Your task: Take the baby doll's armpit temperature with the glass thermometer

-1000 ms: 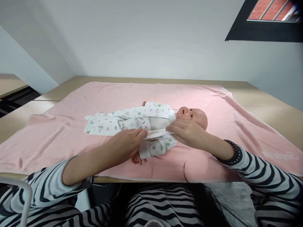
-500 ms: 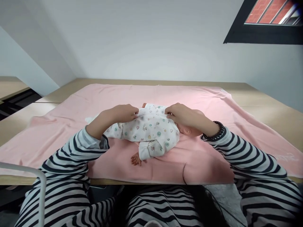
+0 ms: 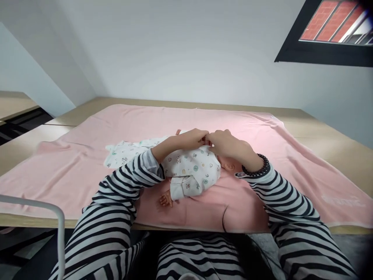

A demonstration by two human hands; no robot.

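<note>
A baby doll (image 3: 229, 166) lies on its back on a pink blanket (image 3: 192, 212), its head to the right. It wears a white onesie (image 3: 182, 168) printed with small coloured figures; one sleeve with a bare doll hand points toward me. My left hand (image 3: 192, 139) is closed, pinching the onesie at the upper chest near the neck. Right beside it, my right hand (image 3: 227, 146) has its fingers closed at the collar and covers much of the doll's head. The fingertips of both hands nearly meet, and the fabric between them is mostly hidden.
The blanket covers most of a light wooden table (image 3: 314, 124) standing against a white wall (image 3: 186, 54). A white curved bar (image 3: 60, 233) rises at the lower left. At the upper right is a dark-framed window (image 3: 320, 52).
My left hand has moved right, from the onesie's middle to the neck, close to my right hand. My right hand stays near the collar. More of the doll's legs now shows.
</note>
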